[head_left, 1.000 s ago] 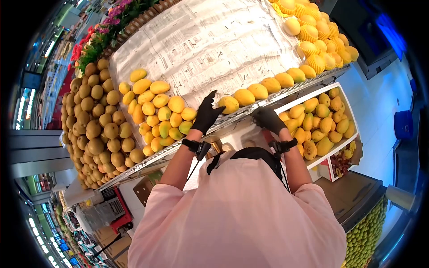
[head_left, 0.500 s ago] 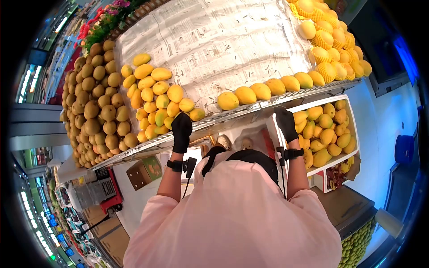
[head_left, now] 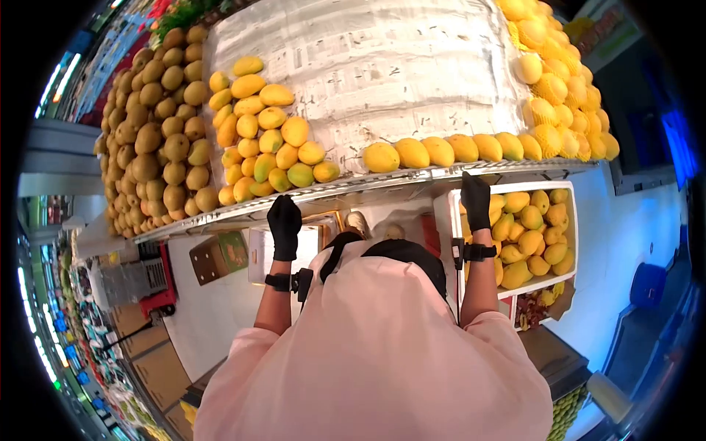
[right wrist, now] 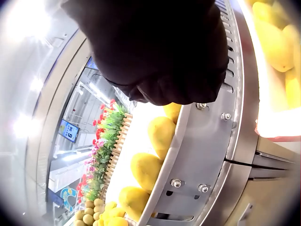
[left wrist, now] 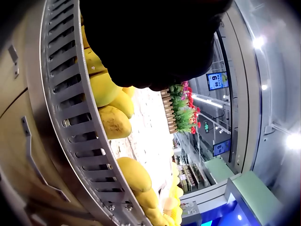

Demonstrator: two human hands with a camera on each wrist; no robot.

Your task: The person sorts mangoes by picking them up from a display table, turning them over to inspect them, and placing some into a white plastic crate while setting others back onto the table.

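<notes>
Display stand first: its pale liner (head_left: 390, 73) takes mangoes in two sets, a cluster (head_left: 295, 131) on the left and a single front row (head_left: 439, 152); more sit loose in the white crate (head_left: 576, 228), low on our right. For any mango we handle, we'd cup it whole, set it down rather than drop it, match its neighbours' lean and nudge lightly, since ripe skin bruises. Our left hand (head_left: 284, 224) and right hand (head_left: 476, 202) are well apart near the front rail (head_left: 346, 184), fingers bunched; no fruit shows in either, but we can't tell if they're pinching anything. Edges: widest room is across the liner, between the cluster and the netted fruit (head_left: 550, 87). We'd lift over the rail, not drag across it, and clear the crate wall near our right wrist. Tightest way in is the short gap between cluster and row; go in from above, knuckles off both.
</notes>
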